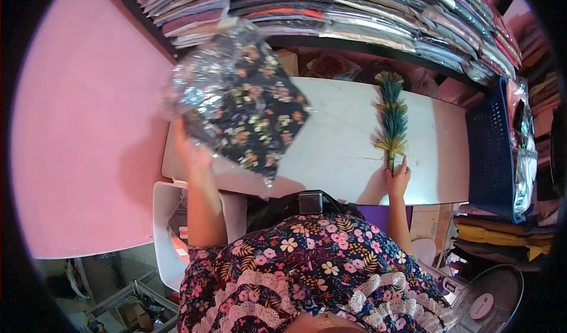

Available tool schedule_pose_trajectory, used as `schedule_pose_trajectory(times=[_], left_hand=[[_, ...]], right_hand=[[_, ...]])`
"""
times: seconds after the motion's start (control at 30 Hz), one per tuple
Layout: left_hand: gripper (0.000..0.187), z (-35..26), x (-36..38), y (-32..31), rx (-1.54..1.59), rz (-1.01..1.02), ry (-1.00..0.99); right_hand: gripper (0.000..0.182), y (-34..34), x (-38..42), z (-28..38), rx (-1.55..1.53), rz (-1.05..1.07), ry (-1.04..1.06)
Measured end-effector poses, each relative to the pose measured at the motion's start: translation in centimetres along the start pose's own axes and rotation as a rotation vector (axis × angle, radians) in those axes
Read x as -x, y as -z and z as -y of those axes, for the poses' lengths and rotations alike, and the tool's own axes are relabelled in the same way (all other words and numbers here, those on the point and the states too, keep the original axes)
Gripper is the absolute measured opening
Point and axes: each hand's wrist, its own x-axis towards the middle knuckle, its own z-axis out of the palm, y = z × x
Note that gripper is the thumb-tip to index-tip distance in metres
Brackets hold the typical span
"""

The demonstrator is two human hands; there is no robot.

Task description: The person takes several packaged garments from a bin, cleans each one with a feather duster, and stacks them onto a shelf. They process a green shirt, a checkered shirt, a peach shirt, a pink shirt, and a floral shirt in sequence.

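Observation:
My left hand is closed on the left edge of a dark floral garment in a clear plastic bag. The package is raised over the left part of the white table, tilted, its crinkled plastic shining and slightly blurred. In my right hand is the handle of a duster with green and yellow bristle tufts. It points away from me over the table's right half, and my fingers wrap its lower end.
A shelf of folded, plastic-packed garments runs along the back. To the right stands a blue perforated basket with packages beside it. A fan is at lower right, a white chair at lower left. A pink wall bounds the left.

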Motion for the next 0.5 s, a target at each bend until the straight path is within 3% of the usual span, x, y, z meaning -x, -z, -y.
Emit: schedule_pose_trajectory(times=[0.03, 0.07, 0.1, 0.13, 0.17, 0.2, 0.23, 0.3, 0.4, 0.5], left_hand=[[0.041, 3.1, -1.2, 0.7, -0.016, 0.188, 0.065], [0.045, 7.0, -2.8, 3.0, -0.203, 0.057, 0.066], [0.053, 10.4, -3.6, 5.7, -0.263, -0.040, 0.281], [0.047, 14.2, -3.7, 8.9, -0.393, -0.124, 0.458], [0.042, 16.6, -3.0, 11.0, -0.522, -0.206, 0.633], [0.044, 12.6, -0.3, 16.8, -0.582, -0.061, 0.632], [0.045, 13.2, 2.0, 16.2, -0.689, 0.056, 0.630], [0.046, 14.0, 4.9, 14.0, -0.710, 0.123, 0.826], [0.042, 15.2, 7.1, 13.1, -0.724, 0.144, 0.826], [0.027, 16.2, 6.6, 13.5, -0.861, 0.252, 0.704]], right_hand=[[0.064, -0.5, -0.1, -1.3, -0.033, 0.027, 0.026], [0.064, -0.3, -0.3, -1.8, -0.030, 0.031, 0.011], [0.058, 0.0, -0.7, -1.7, 0.025, 0.113, 0.021], [0.053, 0.4, -1.1, -1.5, 0.081, 0.195, 0.032], [0.042, 0.7, -1.5, -1.2, 0.065, 0.122, 0.090], [0.042, 0.1, 4.4, 2.8, 0.090, 0.086, 0.103], [0.040, -0.1, 4.3, 2.5, -0.010, 0.095, 0.041], [0.034, 0.3, 4.2, 3.2, -0.199, 0.106, -0.048], [0.033, 1.8, 4.9, 8.1, -0.378, 0.141, -0.175], [0.032, 0.0, 6.9, 10.7, -0.352, 0.230, 0.002]])
